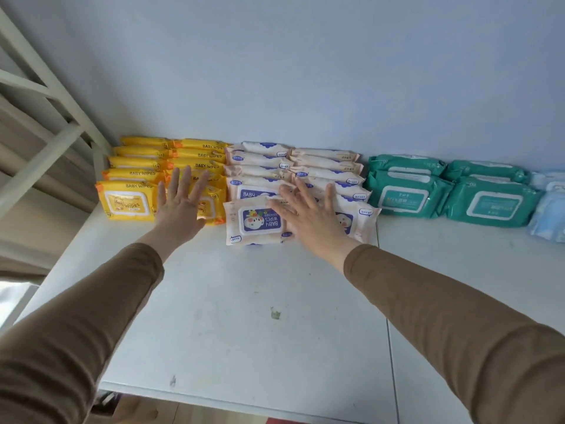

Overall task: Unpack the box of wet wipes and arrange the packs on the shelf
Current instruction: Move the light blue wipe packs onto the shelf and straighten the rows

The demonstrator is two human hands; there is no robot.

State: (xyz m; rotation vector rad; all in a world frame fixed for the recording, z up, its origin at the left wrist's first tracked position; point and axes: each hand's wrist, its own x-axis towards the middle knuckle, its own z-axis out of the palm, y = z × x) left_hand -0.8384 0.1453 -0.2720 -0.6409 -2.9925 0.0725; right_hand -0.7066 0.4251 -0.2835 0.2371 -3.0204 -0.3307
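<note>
Rows of wet-wipe packs stand against the wall on the white shelf (pixel 244 316). Yellow packs (pixel 128 200) fill the left, peach packs with purple labels (pixel 253 223) the middle, green packs (pixel 406 194) the right, and pale blue packs (pixel 550 209) sit at the far right edge. My left hand (pixel 180 203) is spread flat with fingers apart over the front of the right-hand yellow column. My right hand (pixel 305 212) is spread flat over the front peach packs, covering the seam between the two peach columns. Neither hand holds a pack. No box is in view.
A pale blue wall stands right behind the packs. A white metal shelf frame (pixel 46 96) rises at the left. The shelf's front edge (pixel 232 399) runs along the bottom, with a seam (pixel 388 316) between two shelf boards at the right.
</note>
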